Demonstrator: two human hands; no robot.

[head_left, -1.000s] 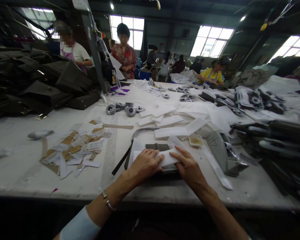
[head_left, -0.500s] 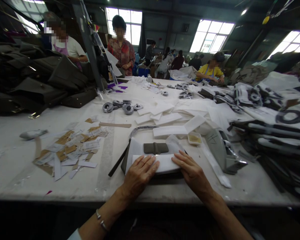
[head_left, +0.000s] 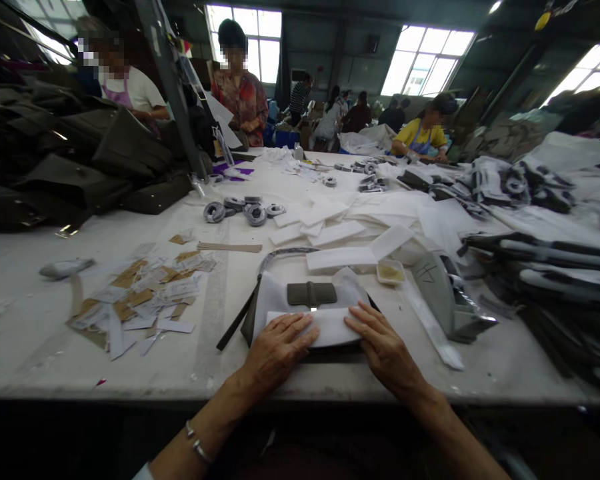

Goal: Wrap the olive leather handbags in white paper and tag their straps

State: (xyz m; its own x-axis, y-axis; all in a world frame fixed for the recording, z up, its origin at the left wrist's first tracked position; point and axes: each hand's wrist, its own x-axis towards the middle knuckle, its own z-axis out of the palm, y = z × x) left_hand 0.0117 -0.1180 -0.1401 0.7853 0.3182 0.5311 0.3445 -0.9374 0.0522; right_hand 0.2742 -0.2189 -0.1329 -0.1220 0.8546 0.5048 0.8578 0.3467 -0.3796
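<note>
A grey-green handbag (head_left: pixel 250 321) lies on the table in front of me, its wrapped handle (head_left: pixel 285 253) arching away from me. White foam sheet (head_left: pixel 333 327) covers its near part, and a grey-green flap tab (head_left: pixel 311 293) shows above the sheet. My left hand (head_left: pixel 283 343) rests flat on the sheet's left end, fingers stretched out. On the right end lies my right hand (head_left: pixel 380 337), fingers extended and slightly apart. Both hands press on the foam from above, and neither grasps anything. A loose dark strap (head_left: pixel 237 317) sticks out at the bag's left.
Paper tags (head_left: pixel 140 300) lie heaped at left, beyond them dark bags (head_left: pixel 125 160). Foam strips (head_left: pixel 340 257), a small tray (head_left: pixel 391 273) and coiled straps (head_left: pixel 255 213) lie behind the handbag. A grey piece (head_left: pixel 447 297) and stacked bags (head_left: pixel 570 273) stand at right. Several people work farther back.
My view has tilted slightly. Both hands stay on the foam sheet with hardly any movement, and the handbag keeps its place. The person in yellow in the background has raised their head a little.
</note>
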